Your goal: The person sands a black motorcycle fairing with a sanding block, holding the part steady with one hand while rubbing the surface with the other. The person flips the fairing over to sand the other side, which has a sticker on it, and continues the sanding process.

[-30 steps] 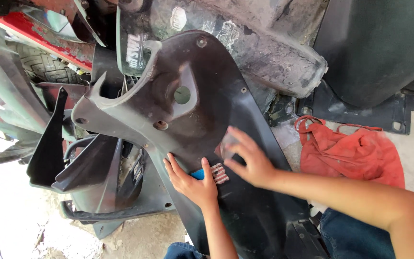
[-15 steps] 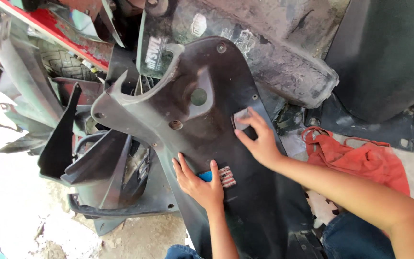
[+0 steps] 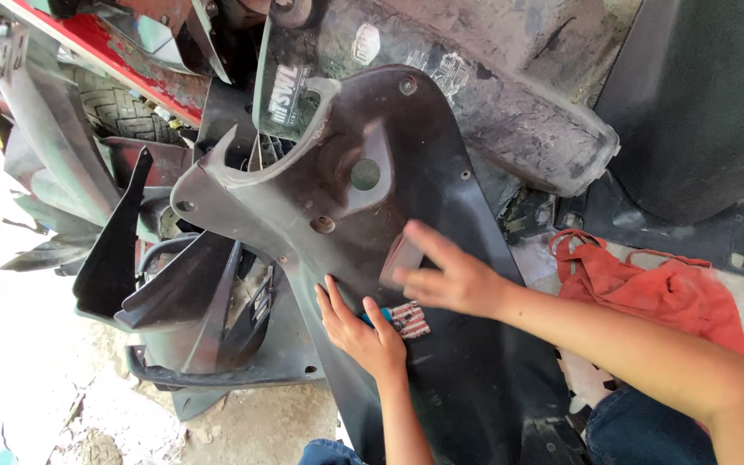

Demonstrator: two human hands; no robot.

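A large black plastic scooter panel with a round hole leans in front of me. My left hand lies flat on it with fingers spread, partly covering a striped red, white and blue sticker. My right hand is just above the sticker, blurred, pressing a small grey-brown pad against the panel's surface. My right forearm reaches in from the lower right.
More black body panels are stacked at the left, with a tyre and a red panel behind. A dusty grey cover lies above. A red cloth bag sits at the right, beside dark moulded parts.
My right hand with the pad slid up the panel, then back down toward the sticker. My left hand stayed flat by the sticker. The view shifted slightly.
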